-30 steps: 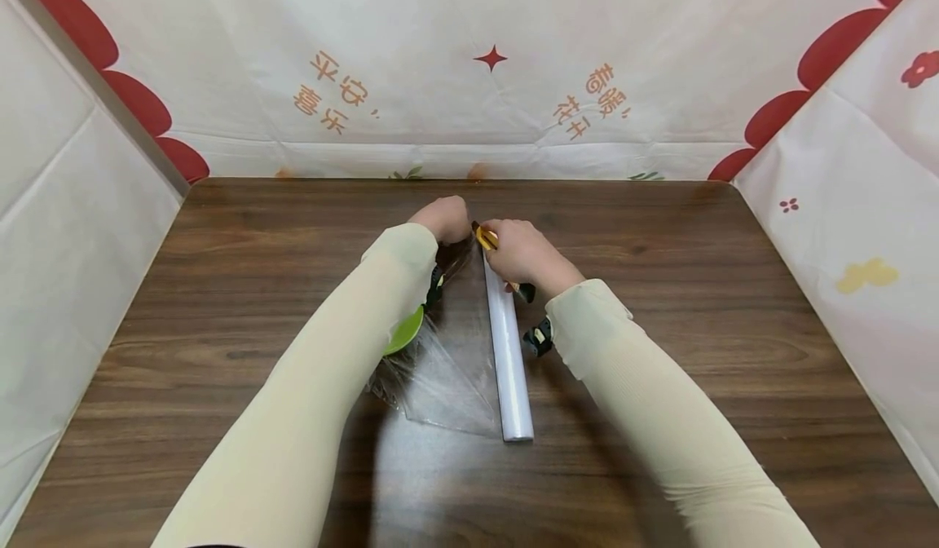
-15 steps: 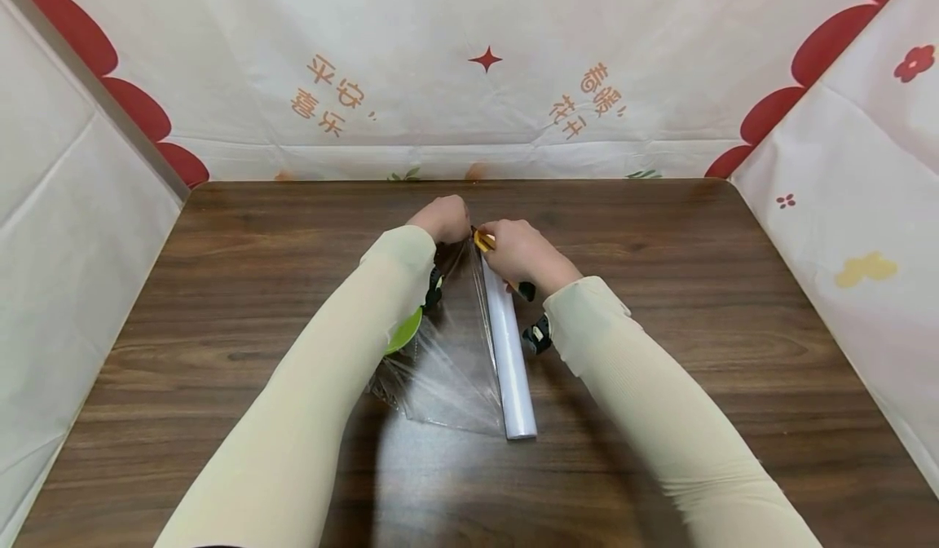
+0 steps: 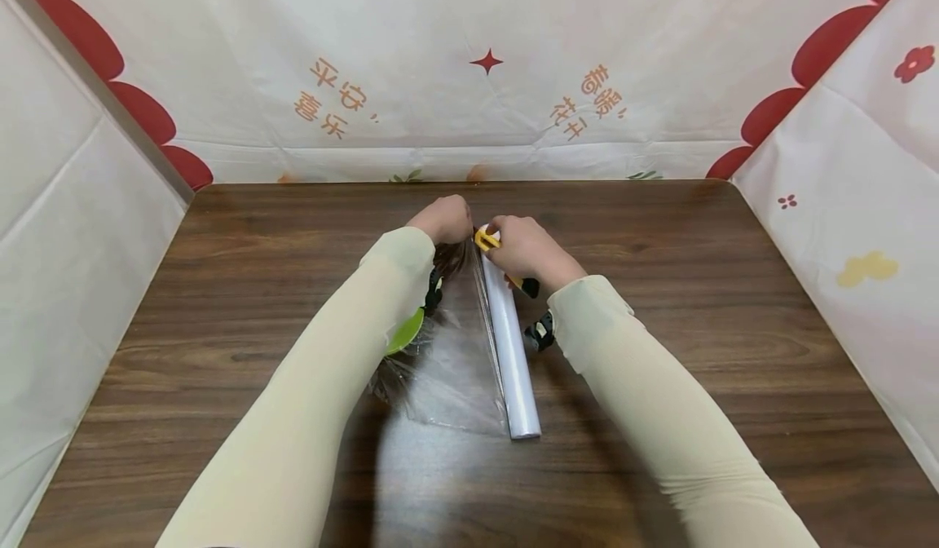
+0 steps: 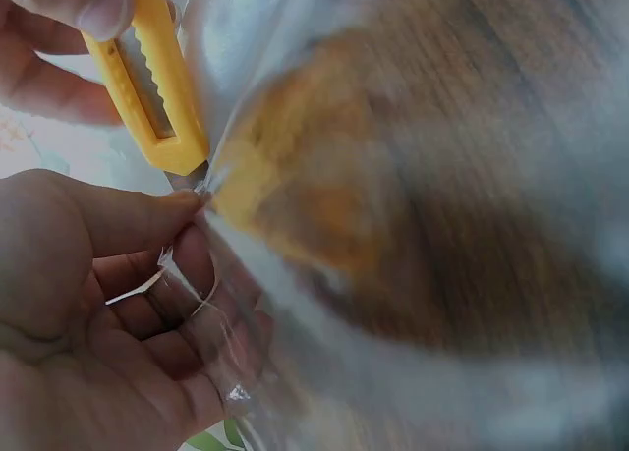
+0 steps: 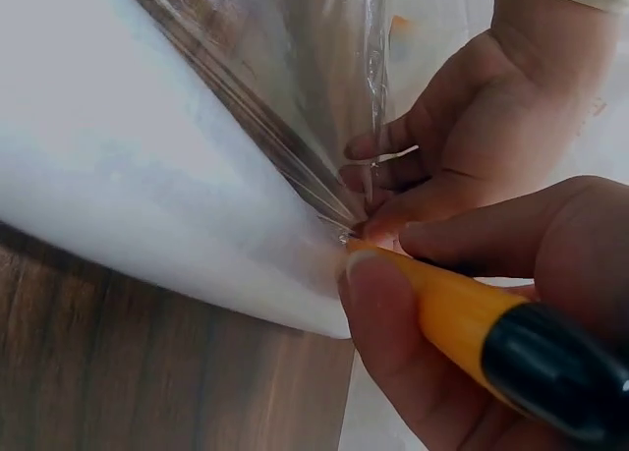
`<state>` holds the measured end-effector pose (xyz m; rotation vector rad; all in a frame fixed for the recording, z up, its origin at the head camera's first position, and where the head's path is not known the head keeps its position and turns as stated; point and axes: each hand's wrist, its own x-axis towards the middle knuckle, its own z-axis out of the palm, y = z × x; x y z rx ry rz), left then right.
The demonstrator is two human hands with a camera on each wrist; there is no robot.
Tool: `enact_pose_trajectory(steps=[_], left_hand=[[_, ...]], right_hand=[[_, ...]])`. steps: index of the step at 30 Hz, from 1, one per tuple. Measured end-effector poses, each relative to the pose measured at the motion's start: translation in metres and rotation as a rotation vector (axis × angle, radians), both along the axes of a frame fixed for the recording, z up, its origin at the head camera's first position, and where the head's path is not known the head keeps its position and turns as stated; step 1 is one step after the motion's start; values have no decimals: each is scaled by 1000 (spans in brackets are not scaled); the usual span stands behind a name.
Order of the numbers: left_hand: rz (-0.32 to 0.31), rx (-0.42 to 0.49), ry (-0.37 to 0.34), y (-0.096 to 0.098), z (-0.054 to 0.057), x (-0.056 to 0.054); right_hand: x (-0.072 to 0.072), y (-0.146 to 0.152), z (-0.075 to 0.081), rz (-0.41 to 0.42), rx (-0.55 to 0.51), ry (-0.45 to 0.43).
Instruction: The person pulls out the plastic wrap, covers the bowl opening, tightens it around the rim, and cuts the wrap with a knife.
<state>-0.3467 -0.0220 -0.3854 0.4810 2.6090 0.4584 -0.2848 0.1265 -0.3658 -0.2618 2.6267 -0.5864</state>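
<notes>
My left hand (image 3: 449, 220) pinches the far edge of a clear sheet of plastic wrap (image 3: 458, 377) between thumb and forefinger. In my right hand (image 3: 530, 248) is a yellow utility knife (image 4: 162, 87) with a black end, its blade tip right at the pinched film in the left wrist view. The white roll of plastic wrap (image 3: 509, 352) lies lengthwise under the right hand, and the film stretches from it to the left. A green bowl (image 3: 406, 332) shows under the film, mostly hidden by my left forearm.
All of this sits on a dark wood-grain table (image 3: 660, 287). White printed cloth (image 3: 469, 108) stands behind the table's far edge and along both sides.
The knife and right hand have shifted slightly right. The roll's near end has swung a little right. The film by the left hand looks more bunched and slack.
</notes>
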Motion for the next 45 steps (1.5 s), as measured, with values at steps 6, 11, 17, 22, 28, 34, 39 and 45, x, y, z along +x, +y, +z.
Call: enact_pose_trajectory(steps=[6, 11, 17, 22, 28, 34, 39, 45], left_hand=[[51, -4, -31, -1, 1, 0], [65, 12, -38, -4, 1, 3], [39, -7, -5, -6, 0, 3], [49, -10, -10, -7, 1, 4], [63, 2, -18, -7, 2, 7], [77, 6, -25, -6, 2, 8], [110, 27, -62, -6, 3, 7], [117, 44, -60, -6, 3, 8]], right_hand=[[5, 5, -2, 17, -12, -21], [11, 10, -4, 22, -31, -20], [18, 14, -4, 14, -55, -43], [23, 15, -4, -1, -75, -71], [30, 18, -5, 19, -73, -41], [36, 21, -5, 24, -74, -37], [41, 24, -5, 33, -59, -38], [48, 26, -5, 45, -60, -26]])
